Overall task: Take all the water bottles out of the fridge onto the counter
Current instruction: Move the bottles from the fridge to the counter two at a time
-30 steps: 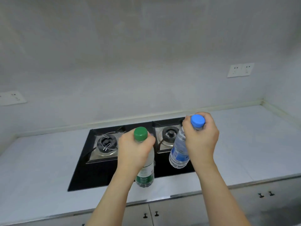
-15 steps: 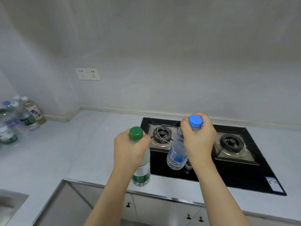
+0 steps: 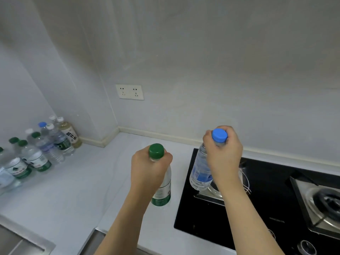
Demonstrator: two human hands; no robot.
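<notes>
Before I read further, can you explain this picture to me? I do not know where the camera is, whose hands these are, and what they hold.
There is no machine. The camera sits on a person's head and looks down at their own hands. The left hand grips a green-capped bottle by its neck; the right hand grips a blue-capped bottle the same way. Below lie a white counter and a black gas stove. A group of bottles already stands in the left corner.

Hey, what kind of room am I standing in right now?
Most likely a home kitchen: a black gas hob is set into a white counter, a steel sink edge shows at lower left, and water bottles are grouped in the corner.
</notes>
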